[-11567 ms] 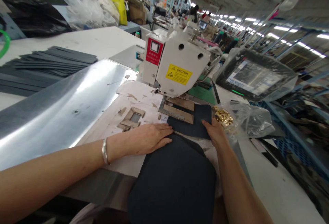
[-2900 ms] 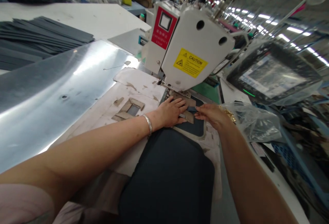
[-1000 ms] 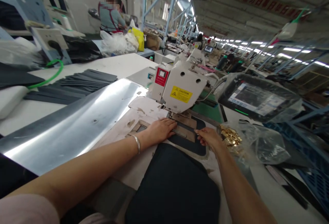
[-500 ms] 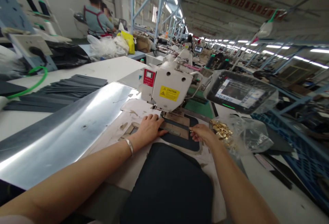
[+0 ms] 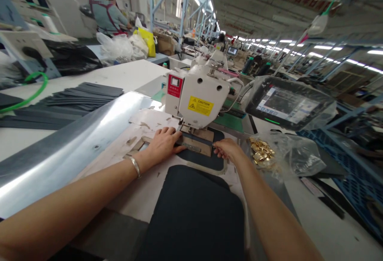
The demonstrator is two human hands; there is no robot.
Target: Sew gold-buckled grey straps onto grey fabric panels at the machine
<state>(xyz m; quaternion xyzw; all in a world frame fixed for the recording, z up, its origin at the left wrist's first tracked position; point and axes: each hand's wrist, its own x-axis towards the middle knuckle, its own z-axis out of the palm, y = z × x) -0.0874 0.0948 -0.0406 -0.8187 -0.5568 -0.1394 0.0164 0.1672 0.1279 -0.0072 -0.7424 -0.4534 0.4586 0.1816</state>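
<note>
A white sewing machine head stands over a pale template sheet. Beneath its needle area, a tan clamp plate presses on a dark panel, with a narrow dark strip running across the clamp. My left hand lies with fingers stretched out at the clamp's left end, touching the strip's end. At the other end, my right hand is closed in a pinch on the strip's tip. Nearer to me, a larger dark panel rests on the sheet.
A control screen stands to the right, above a plastic bag of gold metal pieces. Stacked dark strips lie left, beyond a shiny metal plate. A person works at the back left.
Template, clamp and dark panels have shifted left relative to the machine head, and both my hands have gone with them. The camera view has also tilted slightly.
</note>
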